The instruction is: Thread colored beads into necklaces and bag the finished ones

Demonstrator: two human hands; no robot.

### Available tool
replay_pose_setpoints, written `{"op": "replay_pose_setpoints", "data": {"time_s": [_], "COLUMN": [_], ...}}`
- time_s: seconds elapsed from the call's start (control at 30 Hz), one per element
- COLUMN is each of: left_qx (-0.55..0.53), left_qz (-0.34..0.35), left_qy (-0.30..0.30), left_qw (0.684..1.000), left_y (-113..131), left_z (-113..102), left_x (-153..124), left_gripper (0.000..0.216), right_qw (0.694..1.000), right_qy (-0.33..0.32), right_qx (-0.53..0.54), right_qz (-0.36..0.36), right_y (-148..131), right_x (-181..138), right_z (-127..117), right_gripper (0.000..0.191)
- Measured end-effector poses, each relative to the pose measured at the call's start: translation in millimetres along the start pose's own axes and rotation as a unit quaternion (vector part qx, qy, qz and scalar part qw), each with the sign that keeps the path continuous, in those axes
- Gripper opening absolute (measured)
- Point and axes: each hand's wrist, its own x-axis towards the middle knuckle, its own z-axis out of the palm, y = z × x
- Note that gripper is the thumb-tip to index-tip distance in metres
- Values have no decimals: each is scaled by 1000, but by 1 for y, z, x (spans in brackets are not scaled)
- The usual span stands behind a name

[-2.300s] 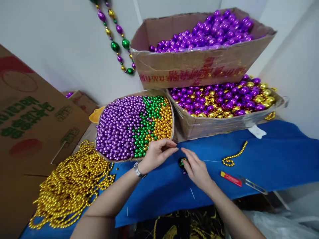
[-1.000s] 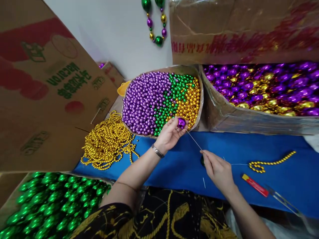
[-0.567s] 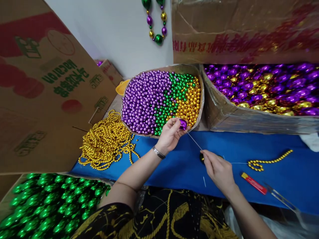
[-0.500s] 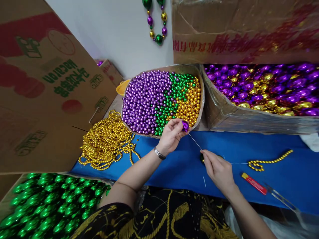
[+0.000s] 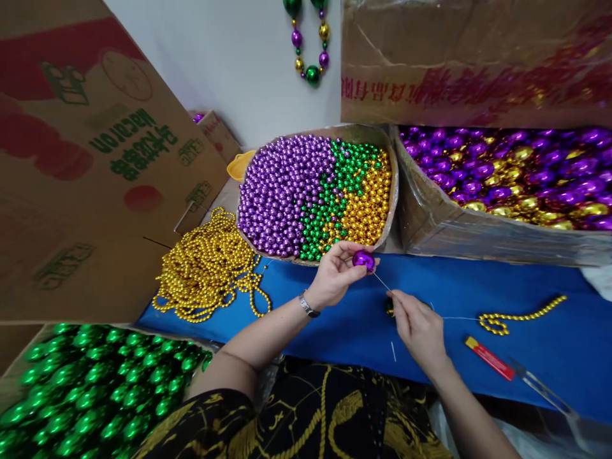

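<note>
My left hand holds a shiny purple bead between thumb and fingers, just below the near rim of the box of small beads. A thin white string runs from that bead to my right hand, whose fingertips pinch it. Beneath the right fingers a dark green and gold bead shows in part. The string goes on to the right, ending at a short gold bead strand on the blue cloth.
Ahead stands a box of small purple, green and gold beads. Large purple and gold beads fill another box at right. Gold bead strands are heaped left, above large green beads. A red-and-yellow cutter lies right.
My left hand has come slightly nearer to me, and the purple bead now shows more fully between its fingers. The right hand has barely moved. The view has shifted a little.
</note>
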Motion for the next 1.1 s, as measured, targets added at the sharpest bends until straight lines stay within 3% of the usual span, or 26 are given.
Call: {"op": "replay_pose_setpoints", "data": {"time_s": [0.23,0.3,0.37,0.4,0.47,0.53,0.6,0.67,0.73,0.8,0.83,0.87,0.93,1.0,1.03,1.1], "left_qx": [40,101,224,315,523,695,792,836,855,849,831,797,657,439,332,182], "left_qz": [-5,13,76,119,178,160,102,56,33,25,27,31,28,-10,-39,-92], "left_qy": [-62,-96,-71,-39,11,-21,-86,-122,-121,-103,-90,-78,-51,-30,-25,-24], "left_qw": [997,990,969,941,834,701,596,532,503,518,548,598,752,898,942,979], "left_y": [-8,0,15,24,41,50,49,41,32,28,27,29,33,38,40,41], "left_z": [-4,-10,-21,-28,-43,-54,-57,-55,-49,-46,-45,-45,-45,-44,-43,-38], "left_x": [-9,-4,10,21,45,67,81,88,89,89,88,88,84,76,71,59], "left_gripper": [43,41,36,32,24,21,19,19,20,20,19,17,14,23,27,31], "right_qw": [998,999,1000,1000,999,999,999,999,1000,999,999,999,999,999,999,998], "right_qy": [-19,-15,2,14,34,41,37,29,25,25,25,26,25,26,29,35], "right_qx": [53,42,18,4,-17,-26,-24,-17,-15,-18,-19,-20,-22,-24,-25,-23], "right_qz": [21,15,9,7,5,4,4,6,8,10,12,13,19,28,32,36], "right_y": [0,1,3,4,6,7,6,4,2,1,1,1,2,2,2,2], "right_x": [-1,-2,-3,-4,-4,-4,-3,-2,-1,0,0,0,2,3,4,6], "right_z": [2,2,2,2,2,3,3,4,5,5,5,5,4,3,2,2], "right_gripper": [16,16,16,16,16,16,16,15,15,14,15,15,16,17,17,18]}}
